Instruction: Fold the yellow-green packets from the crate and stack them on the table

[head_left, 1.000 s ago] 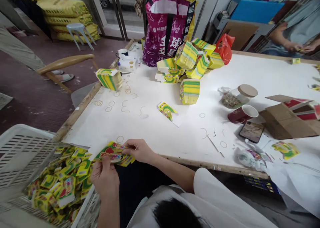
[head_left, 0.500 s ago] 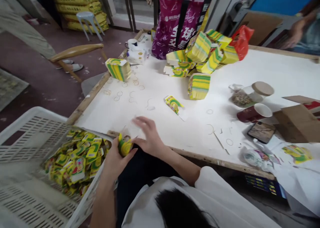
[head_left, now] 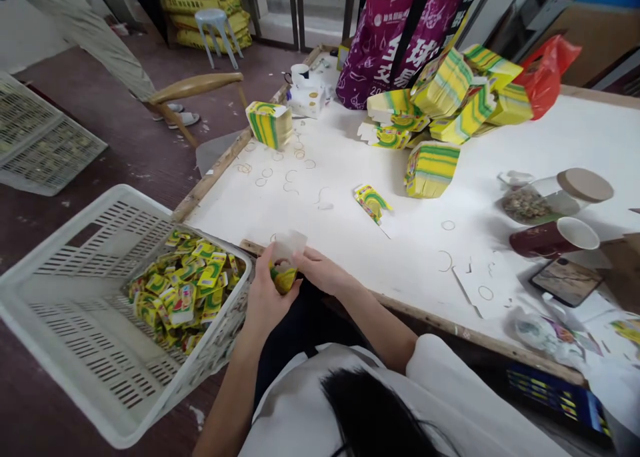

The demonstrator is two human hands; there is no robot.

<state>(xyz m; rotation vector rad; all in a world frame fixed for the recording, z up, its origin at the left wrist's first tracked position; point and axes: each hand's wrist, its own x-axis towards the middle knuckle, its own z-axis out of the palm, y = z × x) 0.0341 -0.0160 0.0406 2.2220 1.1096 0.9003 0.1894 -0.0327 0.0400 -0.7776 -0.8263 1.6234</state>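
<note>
Just over the table's near edge, my left hand is closed around a small yellow-and-green carton. A pale, thin piece stands up from it; I cannot tell whether it is a flap or a separate sheet. My right hand is closed, thumb and fingers pinching at the carton's right side by the pale piece. Left of my hands, a white plastic crate holds many similar small cartons. One flattened carton lies on the white tabletop ahead.
Bundled flat cartons are stacked beneath a purple bag; another bundle sits at the left edge. Rubber bands lie scattered. A jar, a dark red cup and a phone are on the right.
The view has swung left, showing more of the crate. My right hand, raised and blurred before, has come down and closed at the carton's pale piece. My left hand keeps its hold.
</note>
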